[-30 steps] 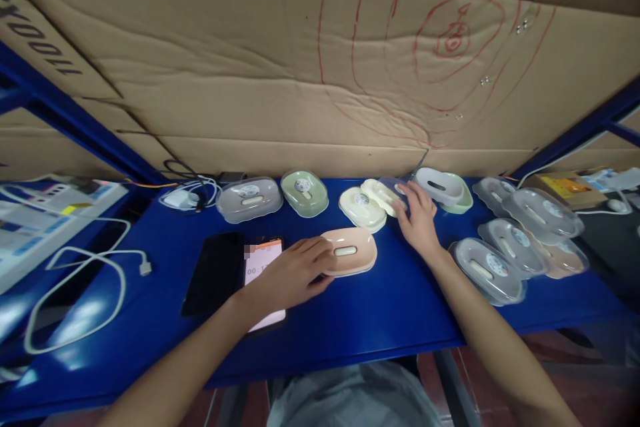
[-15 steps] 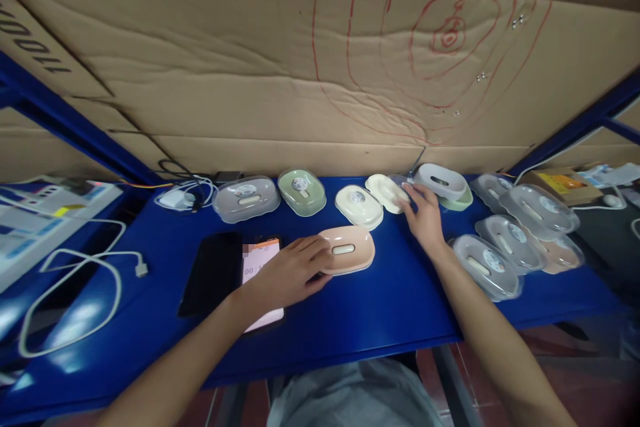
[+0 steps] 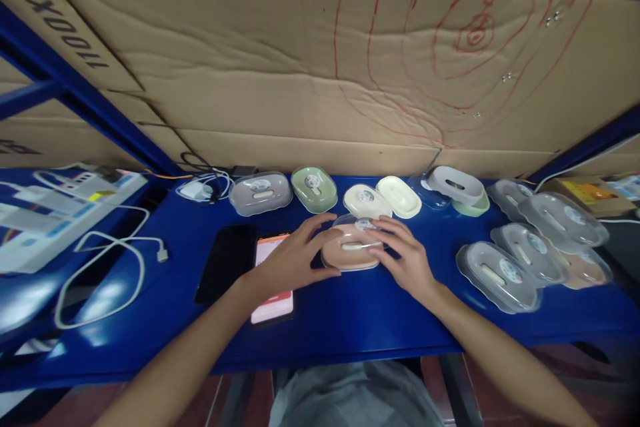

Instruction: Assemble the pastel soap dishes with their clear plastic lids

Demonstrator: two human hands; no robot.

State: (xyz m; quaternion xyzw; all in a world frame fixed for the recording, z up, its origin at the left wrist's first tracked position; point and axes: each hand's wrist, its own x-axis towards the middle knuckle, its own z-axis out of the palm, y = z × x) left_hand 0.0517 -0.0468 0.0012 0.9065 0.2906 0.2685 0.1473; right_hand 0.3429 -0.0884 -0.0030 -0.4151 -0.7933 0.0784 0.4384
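Note:
A pink soap dish (image 3: 345,257) with a pale oval piece in its middle sits on the blue table in front of me. My left hand (image 3: 294,259) grips its left end, thumb at the near edge and fingers at the far edge. My right hand (image 3: 407,259) has its fingers closed on the right side of a clear lid (image 3: 345,220) with a round sticker. That lid lies over the dish; whether it is fully seated, I cannot tell. Just behind are a cream soap dish (image 3: 359,203) and an uncovered cream tray (image 3: 400,197).
Lidded grey (image 3: 270,198) and green (image 3: 314,198) soap dishes stand at the back left. A grey tray (image 3: 455,181) rests on a green one. Several covered dishes (image 3: 497,277) cluster at the right. Two phones (image 3: 226,263) and a white cable (image 3: 143,280) lie left.
My right hand has come from the back of the table to the pink dish, bringing the clear lid over it. My left hand stays at the dish's left end, fingers wider.

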